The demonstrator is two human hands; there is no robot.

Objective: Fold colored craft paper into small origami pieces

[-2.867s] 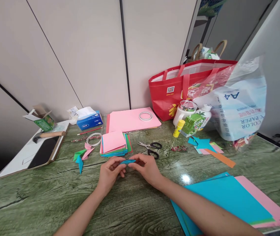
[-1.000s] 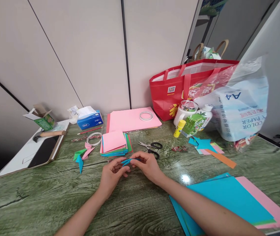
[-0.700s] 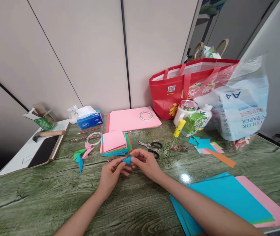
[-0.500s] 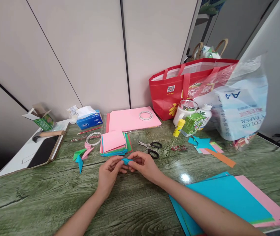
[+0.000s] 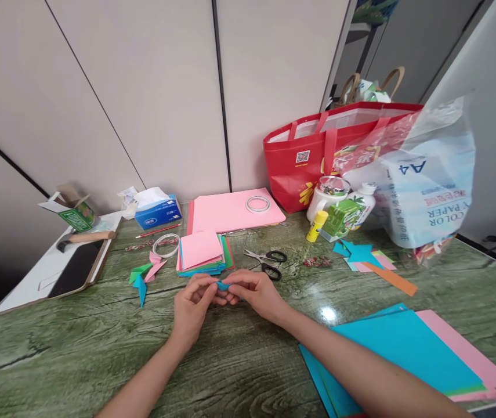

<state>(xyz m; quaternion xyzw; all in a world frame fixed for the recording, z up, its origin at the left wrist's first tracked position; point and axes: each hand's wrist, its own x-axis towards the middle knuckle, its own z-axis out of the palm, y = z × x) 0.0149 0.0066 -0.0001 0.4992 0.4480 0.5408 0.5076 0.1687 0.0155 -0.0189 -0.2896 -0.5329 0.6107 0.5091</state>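
Both hands meet over the middle of the table around a small folded piece of blue paper (image 5: 223,285). Thumb and fingers of my left hand (image 5: 192,305) pinch its left end. My right hand (image 5: 257,295) grips the right end, and its fingers hide much of the fold. Just behind the hands lies a stack of coloured paper squares (image 5: 201,251), pink on top. Scissors (image 5: 267,260) with black handles rest half open behind my right hand. Left of the hands are a pink, a green and a blue folded paper piece (image 5: 141,288).
Large blue paper sheets (image 5: 395,348) lie under my right forearm. Blue and orange offcuts (image 5: 361,253), a yellow glue stick (image 5: 317,226) and a red bag (image 5: 291,168) stand or lie at right. Pink sheets (image 5: 225,210) bear a tape roll. A tissue box (image 5: 158,215) is at back left.
The fingers have shifted slightly on the blue paper, and less of it shows between them. The things on the table stay in place.
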